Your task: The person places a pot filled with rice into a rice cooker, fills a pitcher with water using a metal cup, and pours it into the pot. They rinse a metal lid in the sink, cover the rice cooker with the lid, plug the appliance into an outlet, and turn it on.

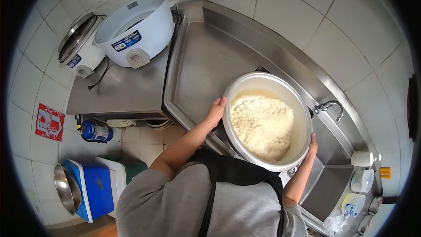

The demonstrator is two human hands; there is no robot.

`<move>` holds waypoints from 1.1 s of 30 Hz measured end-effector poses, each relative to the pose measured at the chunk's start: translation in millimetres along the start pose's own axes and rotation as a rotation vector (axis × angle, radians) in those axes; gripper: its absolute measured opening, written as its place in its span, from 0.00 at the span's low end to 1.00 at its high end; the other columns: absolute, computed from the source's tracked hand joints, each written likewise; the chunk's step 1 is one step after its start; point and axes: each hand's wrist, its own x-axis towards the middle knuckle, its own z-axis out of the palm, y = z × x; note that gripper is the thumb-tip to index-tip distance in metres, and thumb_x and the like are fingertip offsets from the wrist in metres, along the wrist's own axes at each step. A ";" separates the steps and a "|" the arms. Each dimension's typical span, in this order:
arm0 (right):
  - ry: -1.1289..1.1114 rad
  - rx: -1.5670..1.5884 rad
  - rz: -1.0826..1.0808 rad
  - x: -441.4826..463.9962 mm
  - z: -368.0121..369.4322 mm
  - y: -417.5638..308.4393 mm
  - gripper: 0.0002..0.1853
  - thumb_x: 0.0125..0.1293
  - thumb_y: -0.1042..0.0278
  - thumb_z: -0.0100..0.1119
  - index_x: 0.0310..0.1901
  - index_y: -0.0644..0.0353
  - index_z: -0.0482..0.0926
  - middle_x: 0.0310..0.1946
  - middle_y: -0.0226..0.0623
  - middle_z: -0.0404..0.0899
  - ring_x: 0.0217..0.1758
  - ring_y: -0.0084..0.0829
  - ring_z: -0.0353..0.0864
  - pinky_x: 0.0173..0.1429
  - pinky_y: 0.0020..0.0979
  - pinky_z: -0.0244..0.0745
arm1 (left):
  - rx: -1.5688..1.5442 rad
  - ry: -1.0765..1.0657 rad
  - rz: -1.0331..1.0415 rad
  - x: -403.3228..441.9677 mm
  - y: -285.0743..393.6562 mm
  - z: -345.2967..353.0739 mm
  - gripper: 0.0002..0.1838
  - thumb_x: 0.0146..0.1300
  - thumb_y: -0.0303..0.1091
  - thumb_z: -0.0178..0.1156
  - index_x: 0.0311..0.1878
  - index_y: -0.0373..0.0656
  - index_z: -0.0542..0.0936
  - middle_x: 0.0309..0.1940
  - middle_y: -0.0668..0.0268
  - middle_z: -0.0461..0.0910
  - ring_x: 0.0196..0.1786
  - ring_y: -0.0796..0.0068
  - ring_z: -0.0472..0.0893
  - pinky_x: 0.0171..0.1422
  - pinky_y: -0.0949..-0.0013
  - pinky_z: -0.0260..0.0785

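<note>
Between my hands is a large, round metal pot [302, 101], its mouth facing up toward me. Inside lies a broad heap of pale, cream-coloured grains [263, 125] that look like rice. My left hand [216, 111] grips the pot's left side near the rim. On the opposite side, my right hand [312, 148] holds the outer wall, its fingers partly hidden by the pot. The pot is over the edge between the steel drainboard [210, 57] and the sink basin [322, 186]; whether it rests there is hidden.
A tap [330, 107] is just right of the pot. Plastic containers [362, 181] line the sink's right side. A big white rice cooker [136, 33] and a smaller lidded one [81, 46] stand on the left counter. Below are a fire extinguisher [95, 131] and a blue cooler [94, 188].
</note>
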 end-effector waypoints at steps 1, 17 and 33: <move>-0.040 0.085 -0.006 -11.6 -0.4 -5.5 0.29 0.63 0.47 0.48 0.46 0.72 0.73 0.38 0.46 0.78 0.38 0.35 0.79 0.42 0.31 0.73 | -0.069 -0.011 0.008 -7.8 19.8 1.2 0.23 0.66 0.46 0.44 0.49 0.33 0.71 0.44 0.58 0.76 0.48 0.70 0.73 0.52 0.68 0.63; -0.159 0.319 -1.011 -350.5 208.7 -172.7 0.20 0.63 0.57 0.42 0.51 0.63 0.69 0.42 0.42 0.74 0.45 0.33 0.74 0.48 0.31 0.72 | -0.440 -0.132 0.603 -157.7 288.8 -153.6 0.09 0.53 0.41 0.56 0.27 0.47 0.70 0.19 0.74 0.70 0.17 0.86 0.68 0.18 0.80 0.56; -0.775 0.554 -0.656 -292.0 632.3 -294.7 0.25 0.58 0.54 0.55 0.51 0.64 0.69 0.45 0.44 0.72 0.47 0.38 0.74 0.46 0.37 0.72 | -0.388 0.271 0.883 -47.9 469.5 -472.5 0.21 0.64 0.50 0.43 0.44 0.40 0.72 0.38 0.65 0.75 0.40 0.74 0.74 0.42 0.67 0.66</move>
